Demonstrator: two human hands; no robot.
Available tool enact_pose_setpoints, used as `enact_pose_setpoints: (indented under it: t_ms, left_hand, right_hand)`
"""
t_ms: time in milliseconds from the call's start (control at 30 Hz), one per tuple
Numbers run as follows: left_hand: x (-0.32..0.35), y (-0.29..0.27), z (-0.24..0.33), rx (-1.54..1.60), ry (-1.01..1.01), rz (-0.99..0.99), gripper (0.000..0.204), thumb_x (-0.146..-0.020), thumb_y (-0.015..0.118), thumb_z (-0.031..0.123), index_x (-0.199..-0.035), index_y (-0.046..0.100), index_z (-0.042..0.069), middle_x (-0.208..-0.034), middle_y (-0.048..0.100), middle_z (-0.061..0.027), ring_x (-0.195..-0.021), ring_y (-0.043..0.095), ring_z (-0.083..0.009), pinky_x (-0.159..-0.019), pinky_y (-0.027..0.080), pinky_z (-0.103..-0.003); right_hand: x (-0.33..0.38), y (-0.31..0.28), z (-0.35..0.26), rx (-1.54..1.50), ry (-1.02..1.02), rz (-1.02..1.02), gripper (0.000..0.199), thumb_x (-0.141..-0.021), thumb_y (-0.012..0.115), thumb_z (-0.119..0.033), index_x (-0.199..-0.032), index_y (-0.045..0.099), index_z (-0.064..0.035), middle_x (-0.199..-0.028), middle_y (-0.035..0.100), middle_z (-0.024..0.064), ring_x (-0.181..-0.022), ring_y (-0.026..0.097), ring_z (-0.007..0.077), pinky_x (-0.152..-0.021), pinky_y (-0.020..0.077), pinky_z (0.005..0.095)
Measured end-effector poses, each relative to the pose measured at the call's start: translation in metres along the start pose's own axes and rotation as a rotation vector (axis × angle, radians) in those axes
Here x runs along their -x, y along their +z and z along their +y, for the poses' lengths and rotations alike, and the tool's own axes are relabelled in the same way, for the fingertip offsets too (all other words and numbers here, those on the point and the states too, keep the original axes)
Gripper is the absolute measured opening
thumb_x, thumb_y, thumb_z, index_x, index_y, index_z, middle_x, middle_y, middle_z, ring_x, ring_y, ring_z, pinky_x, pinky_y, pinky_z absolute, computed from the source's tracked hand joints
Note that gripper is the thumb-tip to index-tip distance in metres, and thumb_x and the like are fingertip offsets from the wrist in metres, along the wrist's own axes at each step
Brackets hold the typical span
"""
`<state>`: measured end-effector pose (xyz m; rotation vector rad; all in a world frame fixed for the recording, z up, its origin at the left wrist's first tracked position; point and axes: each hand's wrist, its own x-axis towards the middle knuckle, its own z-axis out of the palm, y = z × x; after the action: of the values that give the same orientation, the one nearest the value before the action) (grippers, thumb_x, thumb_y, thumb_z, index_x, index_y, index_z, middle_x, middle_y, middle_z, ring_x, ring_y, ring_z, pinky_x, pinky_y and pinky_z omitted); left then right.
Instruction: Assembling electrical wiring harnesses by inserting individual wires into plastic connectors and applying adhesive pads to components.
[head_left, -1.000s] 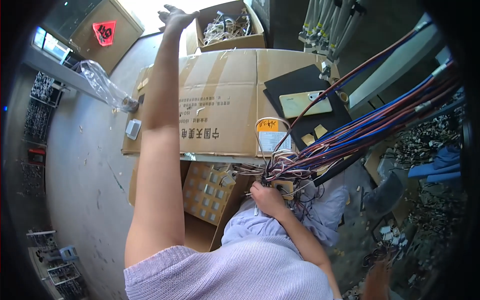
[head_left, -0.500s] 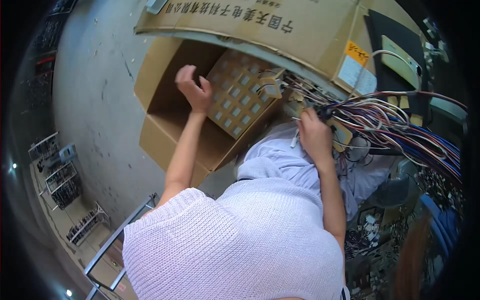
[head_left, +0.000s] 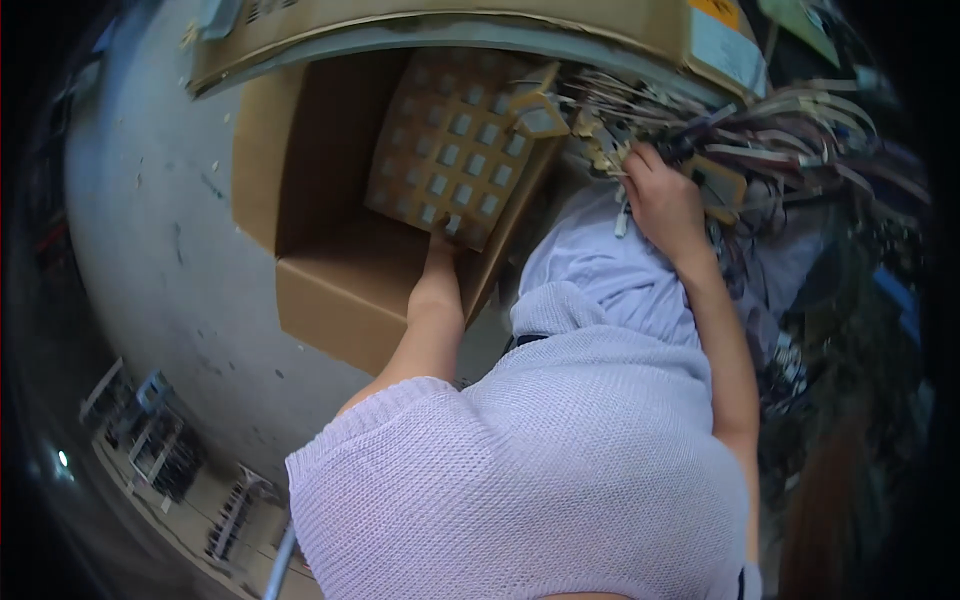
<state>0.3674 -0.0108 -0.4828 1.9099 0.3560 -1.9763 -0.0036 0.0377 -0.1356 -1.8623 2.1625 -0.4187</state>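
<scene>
My left hand point(head_left: 446, 246) reaches into an open cardboard box point(head_left: 335, 300), at the lower edge of a tan panel point(head_left: 455, 160) with a grid of pale squares. Its fingers are dark and mostly hidden, so I cannot tell what they touch. To the right, my right hand point(head_left: 668, 205) has its fingers closed on thin wires at the near end of a bundle of wires point(head_left: 790, 135). A small white connector point(head_left: 622, 222) hangs just left of this hand. A tan frame-like piece point(head_left: 541, 112) with thin leads lies by the panel's upper right corner.
A large cardboard carton point(head_left: 480, 22) and a grey edge point(head_left: 400, 58) span the far side above the box. Bluish cloth point(head_left: 600, 250) covers my lap. Grey floor point(head_left: 190, 230) lies to the left, with racks point(head_left: 165, 450) farther off. Dark clutter fills the right.
My left hand has come down and right, from raised with fingers apart over the box to the panel's lower edge. The view has shifted; my right hand stays at the wires.
</scene>
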Motion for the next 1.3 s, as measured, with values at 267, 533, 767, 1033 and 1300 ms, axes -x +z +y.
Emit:
enact_pose_setpoints:
  t_ms: [267, 533, 767, 1033, 1300]
  left_hand:
    - [-0.026, -0.025, 0.013, -0.275, 0.039, 0.078, 0.05, -0.086, 0.067, 0.038, -0.126, 0.054, 0.011, -0.121, 0.055, -0.0111, -0.112, 0.053, -0.0282, -0.09, 0.051, -0.045]
    - [0.023, -0.023, 0.031, -0.049, 0.073, -0.159, 0.047, -0.086, 0.068, 0.034, -0.126, 0.054, 0.012, -0.119, 0.058, -0.0084, -0.105, 0.059, -0.0261, -0.085, 0.055, -0.04]
    - [0.091, 0.002, 0.081, -0.309, 0.523, -0.1, 0.048, -0.087, 0.067, 0.029, -0.126, 0.051, 0.007, -0.113, 0.062, -0.0097, -0.1, 0.063, -0.0264, -0.082, 0.056, -0.045]
    - [0.307, 0.047, 0.131, -0.331, 0.639, -0.218, 0.042, -0.088, 0.051, 0.029, -0.119, 0.055, 0.001, -0.114, 0.063, -0.015, -0.102, 0.063, -0.0289, -0.091, 0.051, -0.043]
    - [0.571, 0.097, 0.125, -0.641, 1.177, -0.237, 0.056, -0.089, 0.05, 0.049, -0.12, 0.052, 0.003, -0.119, 0.06, -0.0154, -0.107, 0.061, -0.028, -0.086, 0.053, -0.045]
  right_hand:
    - [-0.001, 0.006, -0.004, 0.087, 0.013, 0.004, 0.009, -0.083, 0.061, -0.012, -0.09, 0.056, -0.0083, -0.095, 0.057, 0.006, -0.07, 0.064, 0.0266, -0.058, 0.0511, 0.0365]
    - [0.004, 0.006, 0.0, 0.057, -0.031, 0.065, 0.005, -0.084, 0.059, -0.011, -0.087, 0.055, -0.0089, -0.088, 0.056, 0.0068, -0.067, 0.064, 0.0262, -0.056, 0.0513, 0.0363]
    - [-0.001, 0.002, 0.0, -0.054, -0.083, 0.051, 0.005, -0.084, 0.058, -0.01, -0.086, 0.054, -0.0084, -0.088, 0.055, 0.0089, -0.069, 0.064, 0.0299, -0.057, 0.0508, 0.0406]
    - [0.007, -0.003, 0.002, -0.177, -0.144, 0.032, 0.008, -0.083, 0.06, -0.013, -0.085, 0.054, -0.0072, -0.088, 0.055, 0.0106, -0.073, 0.063, 0.0317, -0.061, 0.0506, 0.0423]
    - [0.006, -0.004, 0.005, -0.23, -0.204, 0.038, 0.009, -0.082, 0.061, -0.012, -0.082, 0.055, -0.0063, -0.088, 0.056, 0.0109, -0.073, 0.063, 0.0317, -0.062, 0.0504, 0.0426]
